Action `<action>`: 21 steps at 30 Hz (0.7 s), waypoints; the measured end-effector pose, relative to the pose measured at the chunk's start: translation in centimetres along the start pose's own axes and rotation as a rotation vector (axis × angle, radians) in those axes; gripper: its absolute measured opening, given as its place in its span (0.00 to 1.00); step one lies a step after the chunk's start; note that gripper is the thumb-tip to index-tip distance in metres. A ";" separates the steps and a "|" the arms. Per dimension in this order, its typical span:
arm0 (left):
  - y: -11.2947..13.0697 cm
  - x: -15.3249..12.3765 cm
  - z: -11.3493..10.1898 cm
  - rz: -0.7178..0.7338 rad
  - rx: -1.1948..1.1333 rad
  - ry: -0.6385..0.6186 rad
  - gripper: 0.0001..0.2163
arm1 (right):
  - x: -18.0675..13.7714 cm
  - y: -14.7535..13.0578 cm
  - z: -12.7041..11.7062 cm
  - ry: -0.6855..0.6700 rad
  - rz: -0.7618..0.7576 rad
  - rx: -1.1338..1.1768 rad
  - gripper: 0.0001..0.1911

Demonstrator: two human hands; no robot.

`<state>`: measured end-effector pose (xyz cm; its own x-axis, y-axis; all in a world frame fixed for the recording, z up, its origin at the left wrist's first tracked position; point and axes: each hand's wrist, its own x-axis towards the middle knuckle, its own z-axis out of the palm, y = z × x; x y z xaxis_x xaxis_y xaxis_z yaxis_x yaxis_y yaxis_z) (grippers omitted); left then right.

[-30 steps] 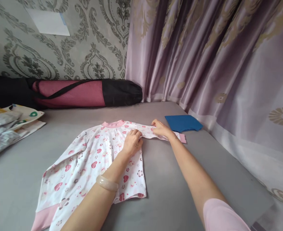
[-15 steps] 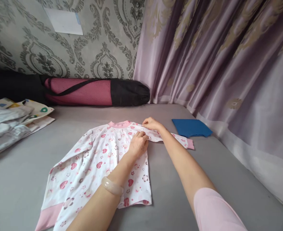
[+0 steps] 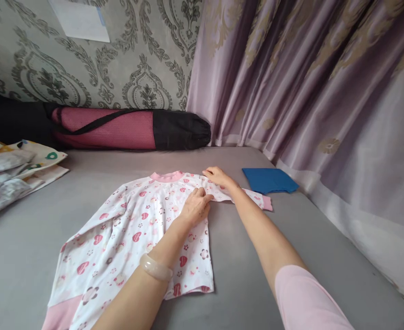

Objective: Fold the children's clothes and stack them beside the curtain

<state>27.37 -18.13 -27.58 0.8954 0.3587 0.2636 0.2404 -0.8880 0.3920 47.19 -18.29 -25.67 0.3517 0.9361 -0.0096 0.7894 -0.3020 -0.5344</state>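
Observation:
A small white long-sleeved shirt (image 3: 136,229) with pink hearts and pink cuffs lies spread flat on the grey bed (image 3: 291,247). My left hand (image 3: 197,205) rests flat on the shirt's right armpit area, fingers stretched out together, pressing the cloth down. My right hand (image 3: 217,177) lies on the shirt's right shoulder where the sleeve starts, fingers laid flat on the fabric. That sleeve runs right to a pink cuff (image 3: 266,203). A pale bangle (image 3: 155,268) sits on my left wrist.
A folded blue cloth (image 3: 269,179) lies just right of the sleeve cuff. A pink and black rolled mat bag (image 3: 129,129) lies along the wall. Folded printed linens (image 3: 13,174) are stacked at the left. Purple curtains (image 3: 308,91) hang along the right side.
My right hand has slid left along the sleeve, from the mid sleeve to the shoulder. My left hand has stayed pressed at the armpit. The view has shifted slightly.

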 end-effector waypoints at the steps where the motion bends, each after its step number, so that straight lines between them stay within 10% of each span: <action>1: 0.0 0.0 0.0 -0.001 0.010 -0.002 0.17 | -0.1 0.3 -0.7 -0.052 0.036 -0.011 0.18; 10: -0.5 0.4 0.7 0.203 -0.098 -0.146 0.31 | -3.3 2.8 -4.3 -0.206 0.161 0.058 0.08; 21: -0.7 0.6 0.9 0.171 -0.107 -0.164 0.34 | -3.2 2.6 -3.0 0.037 0.171 -0.125 0.10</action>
<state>28.09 -17.52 -28.51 0.9706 0.1464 0.1909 0.0468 -0.8933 0.4470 49.64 -22.63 -24.49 0.5023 0.8627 -0.0590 0.7721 -0.4783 -0.4184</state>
